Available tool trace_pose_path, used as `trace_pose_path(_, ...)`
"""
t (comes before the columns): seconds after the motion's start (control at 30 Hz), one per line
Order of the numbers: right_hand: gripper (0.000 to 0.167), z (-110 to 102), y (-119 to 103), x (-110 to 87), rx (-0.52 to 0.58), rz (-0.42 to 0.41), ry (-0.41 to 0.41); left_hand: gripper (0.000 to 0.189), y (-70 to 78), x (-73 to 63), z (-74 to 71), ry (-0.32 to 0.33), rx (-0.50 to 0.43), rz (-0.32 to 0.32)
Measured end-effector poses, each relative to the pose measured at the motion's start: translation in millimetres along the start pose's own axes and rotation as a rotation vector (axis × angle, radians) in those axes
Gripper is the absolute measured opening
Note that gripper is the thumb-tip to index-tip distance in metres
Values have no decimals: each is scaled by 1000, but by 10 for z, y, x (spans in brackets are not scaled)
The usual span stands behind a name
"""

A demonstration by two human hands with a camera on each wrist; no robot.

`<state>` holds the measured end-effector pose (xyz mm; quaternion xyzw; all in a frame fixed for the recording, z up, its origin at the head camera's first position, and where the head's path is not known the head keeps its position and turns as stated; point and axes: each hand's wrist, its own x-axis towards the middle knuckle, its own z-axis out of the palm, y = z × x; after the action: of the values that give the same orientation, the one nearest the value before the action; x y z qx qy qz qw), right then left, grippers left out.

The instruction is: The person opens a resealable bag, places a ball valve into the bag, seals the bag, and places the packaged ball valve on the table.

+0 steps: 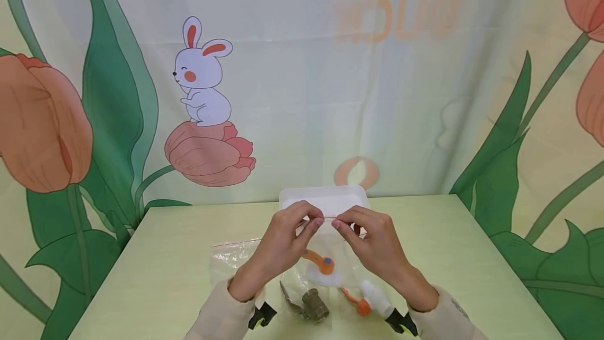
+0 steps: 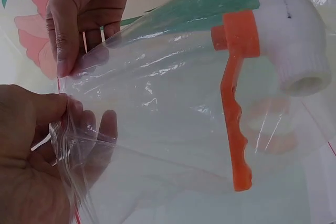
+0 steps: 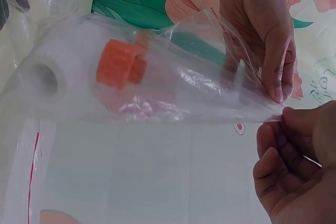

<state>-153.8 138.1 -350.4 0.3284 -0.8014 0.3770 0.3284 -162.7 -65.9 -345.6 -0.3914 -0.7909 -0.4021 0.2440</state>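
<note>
My left hand [image 1: 290, 235] and right hand [image 1: 375, 237] come together in front of me, each pinching the red-lined top edge of a clear zip bag [image 2: 157, 93] between thumb and fingertips. Little space separates the two pinches. Inside the bag hangs a white plastic ball valve [image 2: 294, 40] with an orange lever handle [image 2: 233, 114]; its round hub [image 1: 325, 265] shows a blue centre in the head view. From the right wrist, the valve's open pipe end [image 3: 44, 81] faces the camera through the film.
A white tray [image 1: 325, 193] stands at the table's back edge. Nearer me lie a grey-brown valve [image 1: 315, 306] and a white valve [image 1: 375, 298] with an orange handle. Another clear bag [image 1: 231, 256] with a red line lies at left. A printed curtain [image 1: 302, 93] hangs behind the table.
</note>
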Motion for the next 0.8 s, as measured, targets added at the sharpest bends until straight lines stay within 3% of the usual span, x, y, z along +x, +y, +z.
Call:
trace_pose_path(0.3, 7, 43, 14, 2, 0, -39, 34, 5, -10, -14, 9, -5, -5, -32)
trace_pose_path(0.6, 10, 39, 6, -15, -18, -65, 33, 12, -10, -43, -12, -111, -87, -244)
trace_pose_path(0.8, 8, 16, 16, -27, -25, -49, 8, 7, -9, -43, -17, -113, -98, -224)
